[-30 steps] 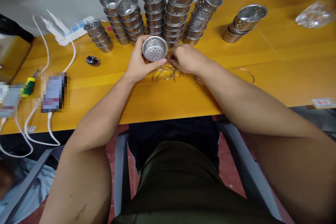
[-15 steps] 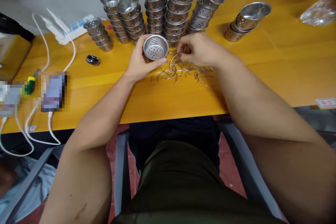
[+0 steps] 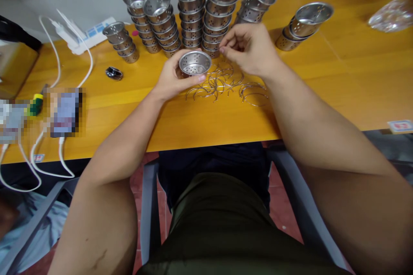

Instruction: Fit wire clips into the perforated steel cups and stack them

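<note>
My left hand (image 3: pixel 170 75) is wrapped round a small perforated metal cup (image 3: pixel 195 63), its thumb along the near side and the open mouth tilted toward me. To the right, my right hand (image 3: pixel 248 47) is raised above the table with thumb and fingers pinched together; whatever they hold is too small to make out. Beneath and between the hands lies a loose pile of thin curved metal wires (image 3: pixel 214 86). Just behind the hands stands a tall stack of the same perforated cups (image 3: pixel 217 21).
More cup stacks line the back, with a short stack (image 3: pixel 292 34) at right. A clear plastic bag (image 3: pixel 392 15) lies far right. On the left are a phone (image 3: pixel 66 114) on a white cable, a green-yellow screwdriver (image 3: pixel 36 104), a dark shiny object (image 3: pixel 114 73) and a power strip (image 3: pixel 93 36).
My right hand has lifted up and slightly right, away from the wires. The cup in my left hand has shifted a little right and toward me, its mouth tilting to a flatter angle.
</note>
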The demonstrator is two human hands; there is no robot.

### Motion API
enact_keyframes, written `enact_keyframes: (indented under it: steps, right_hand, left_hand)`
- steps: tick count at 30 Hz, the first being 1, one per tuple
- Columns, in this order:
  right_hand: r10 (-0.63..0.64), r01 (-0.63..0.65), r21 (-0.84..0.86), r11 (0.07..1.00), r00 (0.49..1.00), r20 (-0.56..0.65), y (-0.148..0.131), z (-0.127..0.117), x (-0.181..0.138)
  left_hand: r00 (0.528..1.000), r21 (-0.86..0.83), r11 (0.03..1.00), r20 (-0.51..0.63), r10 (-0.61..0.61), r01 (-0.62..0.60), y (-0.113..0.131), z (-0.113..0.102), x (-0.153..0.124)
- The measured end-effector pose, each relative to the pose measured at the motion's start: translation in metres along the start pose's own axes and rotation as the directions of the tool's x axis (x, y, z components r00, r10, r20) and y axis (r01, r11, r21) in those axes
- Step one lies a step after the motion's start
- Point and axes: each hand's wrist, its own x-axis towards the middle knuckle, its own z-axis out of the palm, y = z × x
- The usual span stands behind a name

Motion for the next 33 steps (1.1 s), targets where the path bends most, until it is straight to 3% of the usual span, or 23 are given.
enact_keyframes:
  steps: [5,11,16,21,28,33]
  right_hand:
    - [-0.043,0.041,-0.098,0.994,0.999,-0.02,0.001,0.004,-0.002]
    - [-0.139,0.132,-0.135,0.982,0.99,-0.038,-0.003,0.01,-0.004]
    - [-0.213,0.221,-0.144,0.965,0.975,0.068,-0.003,0.007,-0.002]
    - [-0.21,0.238,-0.18,0.954,0.965,0.159,-0.01,0.005,-0.006]
    - [-0.087,0.087,0.009,0.996,0.98,0.181,-0.014,0.008,-0.01]
    - [-0.007,0.003,0.039,0.999,0.995,0.098,0.004,0.004,-0.001]
  left_hand:
    - [0.996,-0.094,0.992,0.045,-0.081,0.085,0.013,0.001,-0.003]
    - [0.993,-0.087,0.996,0.112,-0.025,0.035,0.012,0.002,-0.004]
    - [0.977,0.074,0.987,0.168,0.13,-0.144,0.018,0.0,-0.002]
    - [0.962,0.269,0.942,0.239,0.134,-0.198,0.036,0.001,0.001]
    - [0.96,0.279,0.94,0.25,0.124,-0.194,0.04,0.005,0.002]
    - [0.994,0.269,0.96,0.095,0.049,-0.073,0.031,0.007,-0.001]
